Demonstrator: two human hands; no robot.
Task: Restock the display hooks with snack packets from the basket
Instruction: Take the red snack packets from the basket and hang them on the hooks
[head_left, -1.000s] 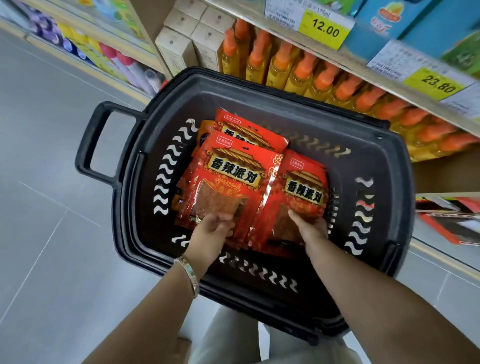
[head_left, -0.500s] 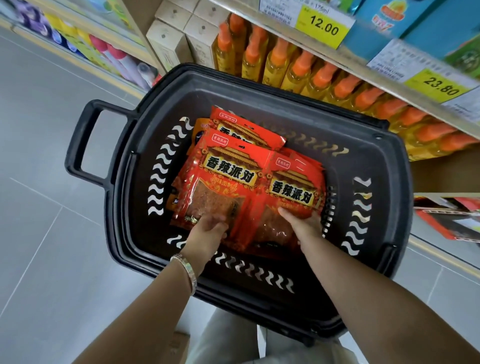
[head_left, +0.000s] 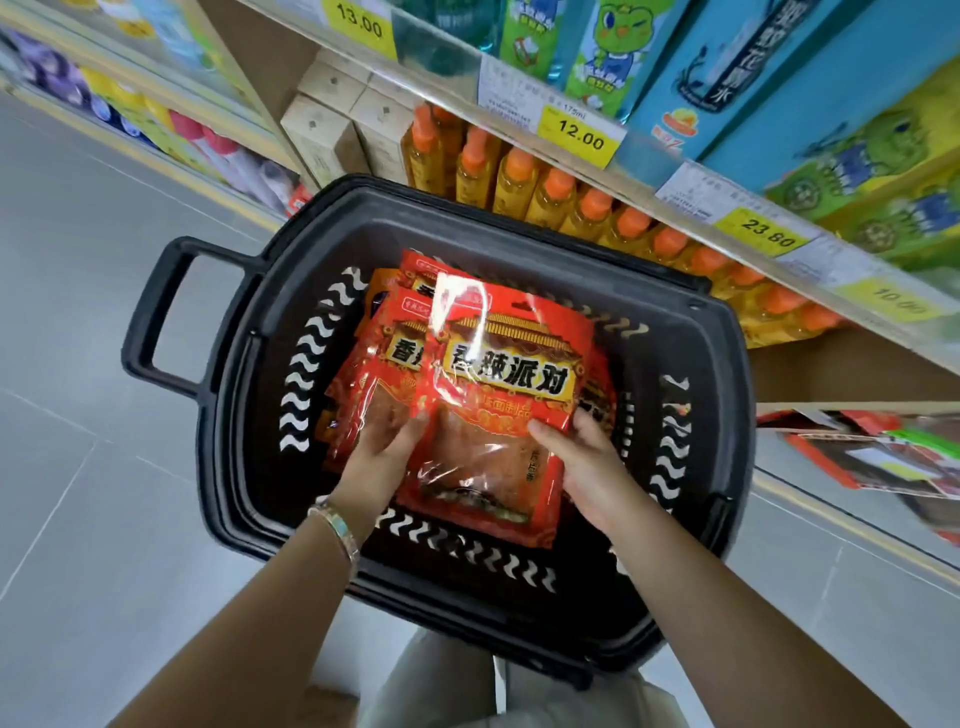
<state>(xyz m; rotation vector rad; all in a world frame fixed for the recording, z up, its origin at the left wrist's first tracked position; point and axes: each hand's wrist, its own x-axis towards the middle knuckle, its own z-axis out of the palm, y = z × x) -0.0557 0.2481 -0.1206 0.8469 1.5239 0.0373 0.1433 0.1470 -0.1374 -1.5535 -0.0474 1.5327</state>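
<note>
I am gripping the red plastic snack packet (head_left: 498, 415) by its sides, left hand (head_left: 382, 462) and right hand (head_left: 587, 467), aiming to lift it level.

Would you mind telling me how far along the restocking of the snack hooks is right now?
Done: nothing that I can see; no display hooks are in view. In hand: the left hand and right hand grip the top red snack packet at its sides, over the black basket. Left: more red packets lie beneath it, so nearly all the hanging is to come.
</note>
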